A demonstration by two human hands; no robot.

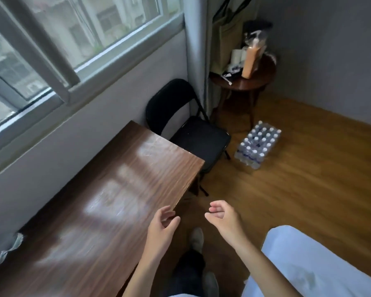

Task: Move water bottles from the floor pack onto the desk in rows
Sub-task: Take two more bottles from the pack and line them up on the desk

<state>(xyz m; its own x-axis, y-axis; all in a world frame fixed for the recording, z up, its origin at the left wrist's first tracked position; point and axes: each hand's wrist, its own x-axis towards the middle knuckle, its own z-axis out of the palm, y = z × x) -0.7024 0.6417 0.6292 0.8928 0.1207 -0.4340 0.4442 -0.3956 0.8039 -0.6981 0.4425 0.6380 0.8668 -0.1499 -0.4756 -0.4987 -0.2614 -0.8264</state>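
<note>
On wooden floor (308, 200), shrink-wrapped pack of white-capped clear water bottles (257, 144) sits beside black folding chair (193, 133). Your left hand (162, 227), right hand (223, 219) loosely spread, empty, at brown wood-grain desk (107, 200) edge.

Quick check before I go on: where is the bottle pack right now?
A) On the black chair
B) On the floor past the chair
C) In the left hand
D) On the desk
B: the bottle pack stands on the wooden floor beyond the black chair; both hands are empty.
</note>
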